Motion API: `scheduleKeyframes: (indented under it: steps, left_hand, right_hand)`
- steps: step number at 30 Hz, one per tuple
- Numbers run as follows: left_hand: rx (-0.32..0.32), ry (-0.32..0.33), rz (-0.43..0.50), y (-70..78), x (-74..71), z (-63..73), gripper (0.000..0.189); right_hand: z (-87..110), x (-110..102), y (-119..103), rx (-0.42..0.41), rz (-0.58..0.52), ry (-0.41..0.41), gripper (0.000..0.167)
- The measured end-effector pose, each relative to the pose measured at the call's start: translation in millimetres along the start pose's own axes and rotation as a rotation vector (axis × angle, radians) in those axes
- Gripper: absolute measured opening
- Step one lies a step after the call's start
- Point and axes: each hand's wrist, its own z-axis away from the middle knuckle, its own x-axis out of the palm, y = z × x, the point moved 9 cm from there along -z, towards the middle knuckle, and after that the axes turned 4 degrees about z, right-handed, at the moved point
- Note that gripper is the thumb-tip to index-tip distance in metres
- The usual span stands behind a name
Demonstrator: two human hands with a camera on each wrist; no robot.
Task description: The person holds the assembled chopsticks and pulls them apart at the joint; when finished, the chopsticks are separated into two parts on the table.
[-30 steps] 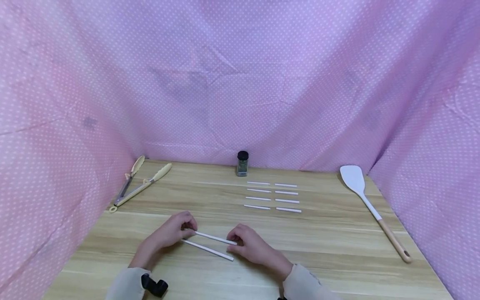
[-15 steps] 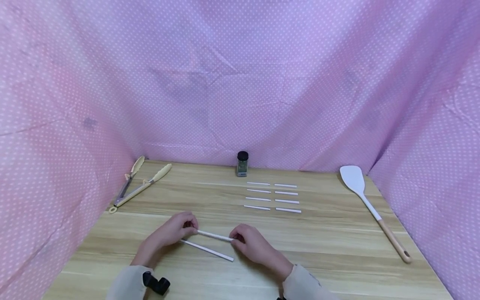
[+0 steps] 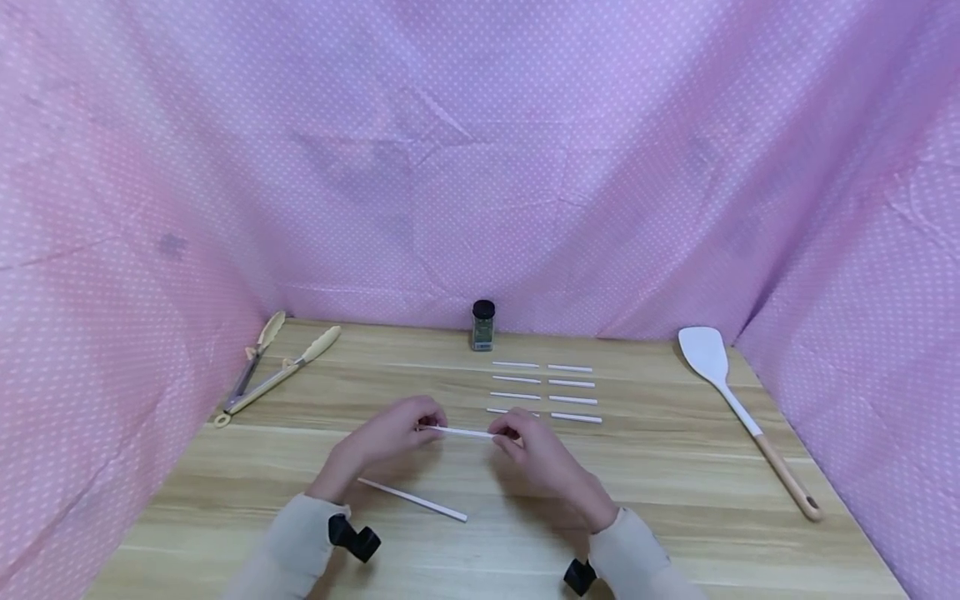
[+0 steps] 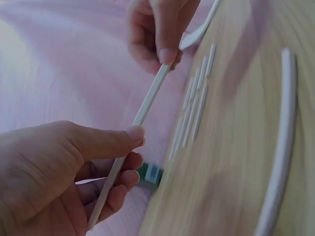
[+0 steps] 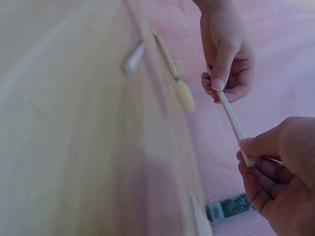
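A slim white stick [image 3: 467, 432] is stretched level between my two hands. My left hand [image 3: 401, 429] pinches its left part between thumb and fingers; in the left wrist view the stick's tail runs across my curled fingers [image 4: 115, 194]. At the right end, my right hand [image 3: 536, 446] pinches it close to the tip, as the right wrist view shows. The stick is raised off the table. Below and nearer me, another long white stick [image 3: 412, 500] lies slantwise on the wood. Beyond my right hand are several short white sticks [image 3: 573, 400], in two columns; my right fingers partly cover one.
A small jar with a black lid [image 3: 483, 325] stands at the back of the wooden table [image 3: 675, 500]. Open tongs [image 3: 277, 375] lie at the left, a white-headed spatula [image 3: 738, 408] at the right. Pink dotted cloth [image 3: 480, 167] walls the back and sides.
Both hands have lifted the stick and carried it away from me and to the right. My right hand's grip shifted slightly further along toward its end. The other long stick stayed put.
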Motion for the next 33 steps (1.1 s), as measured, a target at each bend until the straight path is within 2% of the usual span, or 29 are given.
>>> scheduleKeyframes:
  steps: [6,13,17,23,33]
  left_hand:
    - [0.062,0.041,-0.002,22.2,0.7,-16.8,0.005]
    - [0.107,0.066,-0.03,39.1,3.8,-26.7,0.005]
    - [0.11,0.067,-0.036,41.9,6.0,-29.7,0.005]
    - [0.1,0.055,-0.038,43.6,8.2,-32.2,0.004]
    - [0.148,0.03,-0.05,48.8,9.0,-38.4,0.008]
  right_hand:
    - [-3.2,-18.4,1.1,-0.04,-0.001,0.062,0.01]
    - [-8.7,-16.6,-6.8,-0.093,0.046,0.061,0.009]
    - [-10.6,-16.1,-8.7,-0.094,0.075,0.067,0.009]
    - [-11.4,-19.1,-11.8,-0.137,0.108,0.082,0.007]
    - [-8.8,-26.8,-8.8,-0.183,0.064,0.09,0.006]
